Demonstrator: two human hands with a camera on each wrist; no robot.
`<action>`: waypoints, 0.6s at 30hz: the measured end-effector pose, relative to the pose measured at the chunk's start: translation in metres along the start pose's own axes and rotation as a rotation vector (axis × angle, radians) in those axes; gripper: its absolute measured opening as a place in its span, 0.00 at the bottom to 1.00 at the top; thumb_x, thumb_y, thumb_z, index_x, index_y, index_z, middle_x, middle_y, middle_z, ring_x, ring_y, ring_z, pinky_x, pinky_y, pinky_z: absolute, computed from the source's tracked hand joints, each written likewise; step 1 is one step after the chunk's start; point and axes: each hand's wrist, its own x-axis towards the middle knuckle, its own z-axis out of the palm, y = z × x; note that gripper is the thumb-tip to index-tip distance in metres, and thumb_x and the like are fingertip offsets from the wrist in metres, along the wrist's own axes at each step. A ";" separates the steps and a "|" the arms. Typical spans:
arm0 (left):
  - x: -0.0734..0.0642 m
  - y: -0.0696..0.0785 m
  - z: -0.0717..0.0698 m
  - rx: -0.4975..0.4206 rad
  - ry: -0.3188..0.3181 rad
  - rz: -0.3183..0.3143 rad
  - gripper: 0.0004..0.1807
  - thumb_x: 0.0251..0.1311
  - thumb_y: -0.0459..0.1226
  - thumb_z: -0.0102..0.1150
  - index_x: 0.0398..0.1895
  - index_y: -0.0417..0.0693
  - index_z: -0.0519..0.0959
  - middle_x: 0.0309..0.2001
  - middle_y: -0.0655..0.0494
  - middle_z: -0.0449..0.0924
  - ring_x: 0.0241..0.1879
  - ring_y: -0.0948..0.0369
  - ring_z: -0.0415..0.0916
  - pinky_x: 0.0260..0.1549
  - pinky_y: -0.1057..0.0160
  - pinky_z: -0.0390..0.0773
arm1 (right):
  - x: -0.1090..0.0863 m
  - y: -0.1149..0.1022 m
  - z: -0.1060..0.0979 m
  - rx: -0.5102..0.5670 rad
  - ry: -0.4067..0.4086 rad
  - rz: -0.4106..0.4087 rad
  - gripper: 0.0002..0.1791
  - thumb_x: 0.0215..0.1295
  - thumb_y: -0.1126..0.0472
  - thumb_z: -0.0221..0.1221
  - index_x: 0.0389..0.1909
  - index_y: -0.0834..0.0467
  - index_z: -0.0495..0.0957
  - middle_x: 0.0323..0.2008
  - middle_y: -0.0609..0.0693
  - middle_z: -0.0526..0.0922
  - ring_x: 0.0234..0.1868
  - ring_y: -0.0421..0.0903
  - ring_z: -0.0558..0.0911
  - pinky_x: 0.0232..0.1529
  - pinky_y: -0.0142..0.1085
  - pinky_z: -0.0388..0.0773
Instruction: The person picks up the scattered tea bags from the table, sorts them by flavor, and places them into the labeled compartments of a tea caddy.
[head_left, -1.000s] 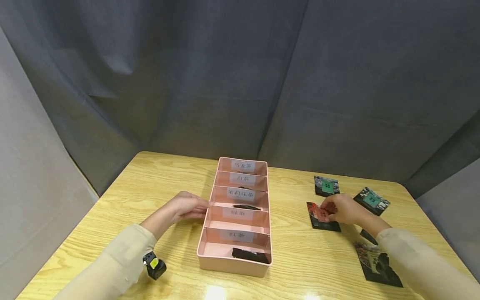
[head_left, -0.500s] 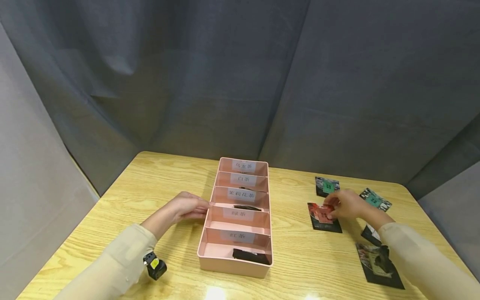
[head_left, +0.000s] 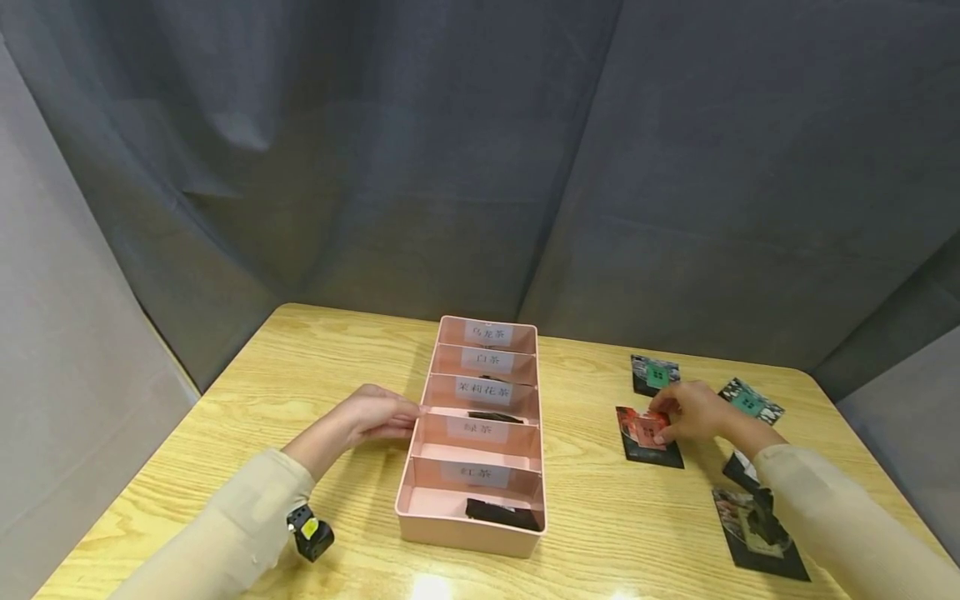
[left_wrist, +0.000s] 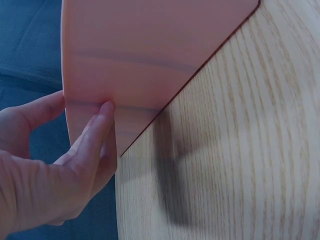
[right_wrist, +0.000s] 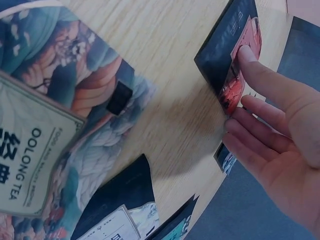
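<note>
A pink compartment box (head_left: 468,540) with labelled dividers stands mid-table. My left hand (head_left: 378,410) rests on its left side, fingers fairly straight; in the left wrist view, fingertips touch the outer wall and one digit meets the rim. To the box's right, my right hand (head_left: 693,410) pinches the edge of a tea packet (head_left: 637,446) with a red label. Seen from the right wrist, the thumb lies on that label and the other fingers are bent at the packet's edge, their tips partly hidden. The packet appears to lie on the table or just off it.
Green-labelled packets (head_left: 652,375) lie behind and right of the right hand. An oolong tea packet (right_wrist: 35,150) and a white-labelled packet (right_wrist: 120,215) lie nearer the right forearm. Dark packets (head_left: 501,513) sit in some compartments. A curtain (head_left: 480,167) hangs behind the table.
The right hand has shifted very slightly at the red-labelled packet, its wrist moving a little right and uncovering more of the white-labelled packet. The left hand and box look unmoved.
</note>
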 end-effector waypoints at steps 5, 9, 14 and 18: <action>0.000 0.000 0.000 0.002 0.002 0.005 0.18 0.60 0.31 0.58 0.49 0.23 0.74 0.45 0.38 0.85 0.41 0.58 0.85 0.46 0.62 0.87 | 0.001 0.002 0.001 0.024 0.011 0.016 0.23 0.44 0.54 0.75 0.40 0.61 0.82 0.35 0.52 0.83 0.34 0.46 0.80 0.29 0.34 0.78; -0.001 0.000 0.000 0.008 0.002 0.005 0.19 0.60 0.31 0.59 0.50 0.23 0.74 0.45 0.38 0.84 0.41 0.58 0.85 0.46 0.62 0.86 | 0.002 0.001 0.001 0.053 0.035 0.025 0.20 0.43 0.56 0.75 0.36 0.60 0.83 0.31 0.50 0.82 0.31 0.42 0.76 0.27 0.30 0.74; -0.001 0.000 0.000 0.025 0.002 0.004 0.19 0.61 0.32 0.59 0.50 0.24 0.75 0.45 0.39 0.85 0.40 0.60 0.85 0.48 0.61 0.86 | 0.001 -0.002 -0.001 0.086 0.045 0.038 0.17 0.44 0.56 0.75 0.33 0.59 0.81 0.30 0.49 0.82 0.31 0.41 0.78 0.28 0.31 0.77; -0.002 0.000 0.001 0.042 0.005 0.001 0.19 0.61 0.33 0.60 0.49 0.25 0.76 0.45 0.39 0.85 0.39 0.61 0.85 0.49 0.60 0.85 | -0.001 -0.002 -0.002 0.152 0.043 0.053 0.16 0.47 0.56 0.73 0.34 0.60 0.81 0.31 0.49 0.82 0.31 0.39 0.78 0.30 0.30 0.79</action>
